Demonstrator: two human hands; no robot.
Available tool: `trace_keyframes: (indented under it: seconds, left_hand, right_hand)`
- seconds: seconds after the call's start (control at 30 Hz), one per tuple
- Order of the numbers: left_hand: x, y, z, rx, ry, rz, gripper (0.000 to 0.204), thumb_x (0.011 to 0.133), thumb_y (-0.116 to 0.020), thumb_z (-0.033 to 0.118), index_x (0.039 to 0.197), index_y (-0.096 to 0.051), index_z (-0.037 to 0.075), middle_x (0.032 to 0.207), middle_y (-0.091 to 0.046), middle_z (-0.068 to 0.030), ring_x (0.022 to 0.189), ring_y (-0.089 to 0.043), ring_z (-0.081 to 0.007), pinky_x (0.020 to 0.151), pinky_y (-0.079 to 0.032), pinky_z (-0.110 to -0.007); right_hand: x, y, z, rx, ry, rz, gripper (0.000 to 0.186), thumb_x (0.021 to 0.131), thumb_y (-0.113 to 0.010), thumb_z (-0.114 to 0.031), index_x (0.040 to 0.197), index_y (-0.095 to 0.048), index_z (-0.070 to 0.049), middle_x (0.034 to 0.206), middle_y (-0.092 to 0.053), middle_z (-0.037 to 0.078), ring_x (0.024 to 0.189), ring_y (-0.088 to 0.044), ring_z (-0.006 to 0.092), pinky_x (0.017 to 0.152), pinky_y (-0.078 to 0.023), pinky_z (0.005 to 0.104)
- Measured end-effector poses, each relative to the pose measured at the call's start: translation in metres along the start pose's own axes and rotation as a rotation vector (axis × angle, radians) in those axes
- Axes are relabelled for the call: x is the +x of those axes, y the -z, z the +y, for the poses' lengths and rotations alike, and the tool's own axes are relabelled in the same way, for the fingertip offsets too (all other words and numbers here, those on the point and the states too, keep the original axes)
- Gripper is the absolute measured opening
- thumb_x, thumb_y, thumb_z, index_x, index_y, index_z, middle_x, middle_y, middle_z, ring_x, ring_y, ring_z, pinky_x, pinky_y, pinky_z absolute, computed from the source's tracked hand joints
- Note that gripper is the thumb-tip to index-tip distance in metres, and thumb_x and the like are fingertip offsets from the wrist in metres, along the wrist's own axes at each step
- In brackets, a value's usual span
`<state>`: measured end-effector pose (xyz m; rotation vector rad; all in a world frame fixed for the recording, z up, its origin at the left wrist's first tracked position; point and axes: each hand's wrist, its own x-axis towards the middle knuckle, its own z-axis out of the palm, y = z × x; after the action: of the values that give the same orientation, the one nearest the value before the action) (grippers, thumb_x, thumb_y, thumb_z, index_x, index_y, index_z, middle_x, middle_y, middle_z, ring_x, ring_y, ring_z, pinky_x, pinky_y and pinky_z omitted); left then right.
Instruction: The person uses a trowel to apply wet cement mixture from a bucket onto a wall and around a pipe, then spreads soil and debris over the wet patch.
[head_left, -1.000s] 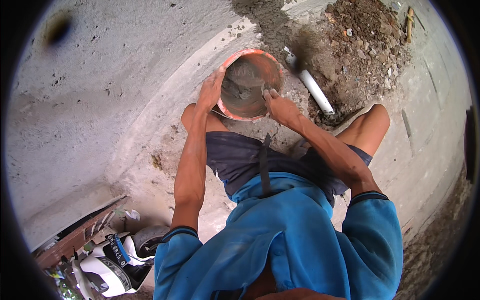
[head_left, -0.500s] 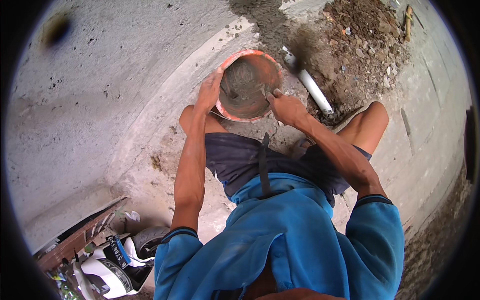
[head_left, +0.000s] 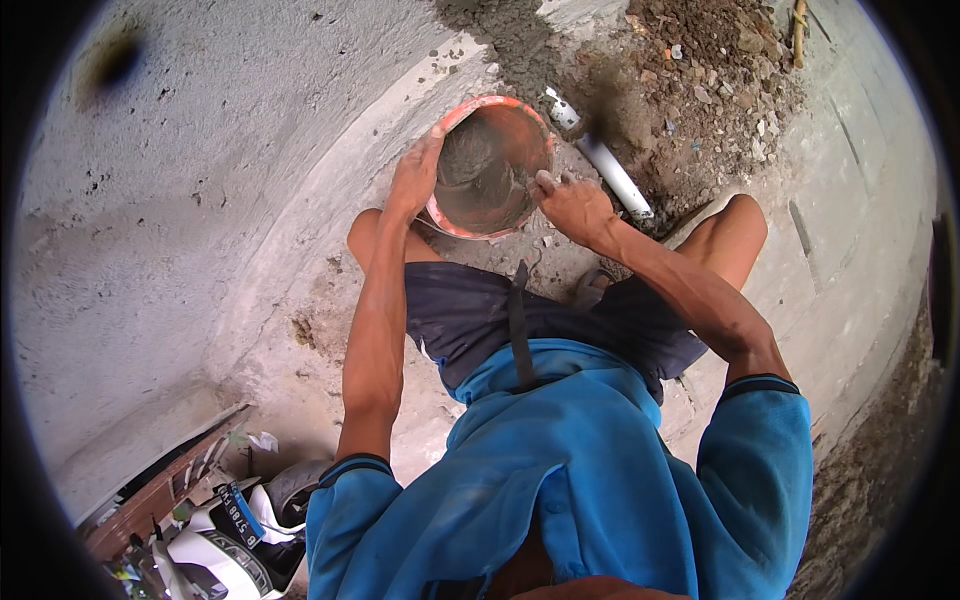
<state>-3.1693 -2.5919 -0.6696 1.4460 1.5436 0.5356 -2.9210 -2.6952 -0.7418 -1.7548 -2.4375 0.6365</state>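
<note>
An orange bucket with a mortar-smeared rim stands tilted between my knees. Wet grey mortar lies inside it, heaped toward the far left and smeared along the inner wall. My left hand grips the bucket's left rim, thumb and fingers closed over the edge. At the right rim, my right hand is closed in a fist, its thumb side toward the inside of the bucket. What it holds, perhaps a mortar-covered tool reaching into the mix, cannot be made out.
A white pipe lies right of the bucket, beside a heap of soil and rubble. Spread mortar runs beyond the bucket. A rough grey wall rises at left. A parked motorcycle stands at lower left.
The mortar in the bucket has shifted, with a heap now showing at the far left. My right hand has turned slightly at the rim. My left hand keeps its grip.
</note>
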Motion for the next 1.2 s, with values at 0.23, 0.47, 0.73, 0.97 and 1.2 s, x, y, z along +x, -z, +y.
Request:
trace_keyframes:
  seconds: [0.23,0.47,0.73,0.97,1.2]
  left_hand:
    - [-0.006,-0.025,-0.002,-0.016,0.013,0.1,0.077,0.101,-0.046,0.063,0.143,-0.055,-0.001,0.144,-0.056,-0.024,0.139,-0.048,-0.0341,0.116,-0.034,-0.038]
    - [-0.006,-0.039,0.008,0.077,-0.076,0.063,0.068,0.103,-0.047,0.058,0.142,-0.057,0.004,0.144,-0.057,-0.019,0.139,-0.05,-0.0311,0.115,-0.035,-0.038]
    - [0.001,0.001,-0.019,-0.067,-0.013,-0.002,0.07,0.101,-0.05,0.061,0.142,-0.059,0.004,0.142,-0.059,-0.0186,0.137,-0.051,-0.0282,0.113,-0.037,-0.036]
    - [-0.001,0.014,-0.017,-0.102,0.039,-0.002,0.073,0.1,-0.052,0.061,0.14,-0.059,0.0,0.139,-0.061,-0.0169,0.134,-0.053,-0.0265,0.113,-0.038,-0.035]
    - [0.004,0.016,-0.026,-0.095,0.014,0.032,0.072,0.1,-0.055,0.059,0.14,-0.058,0.0,0.139,-0.061,-0.0168,0.134,-0.053,-0.0255,0.113,-0.037,-0.035]
  right_hand:
    - [-0.029,0.05,-0.018,0.044,-0.384,-0.091,0.039,0.096,-0.046,-0.011,0.127,-0.051,0.012,0.104,-0.07,0.028,0.091,-0.07,0.0486,0.08,-0.057,0.0557]
    - [-0.002,0.044,-0.038,0.473,-0.253,-0.371,0.042,0.097,-0.052,-0.017,0.128,-0.051,0.011,0.106,-0.067,0.035,0.098,-0.067,0.0527,0.089,-0.054,0.0553]
    - [-0.003,-0.013,-0.038,0.117,-0.238,-0.084,0.04,0.1,-0.052,-0.022,0.13,-0.05,0.004,0.109,-0.064,0.032,0.088,-0.068,0.0485,0.076,-0.056,0.0572]
    - [0.014,0.023,-0.04,0.271,-0.197,0.152,0.034,0.099,-0.046,-0.012,0.127,-0.051,0.005,0.118,-0.061,0.03,0.089,-0.07,0.0473,0.078,-0.057,0.0556]
    - [-0.005,-0.012,-0.027,0.195,-0.122,-0.105,0.043,0.102,-0.05,-0.024,0.137,-0.045,0.001,0.112,-0.061,0.027,0.087,-0.067,0.0484,0.076,-0.055,0.0569]
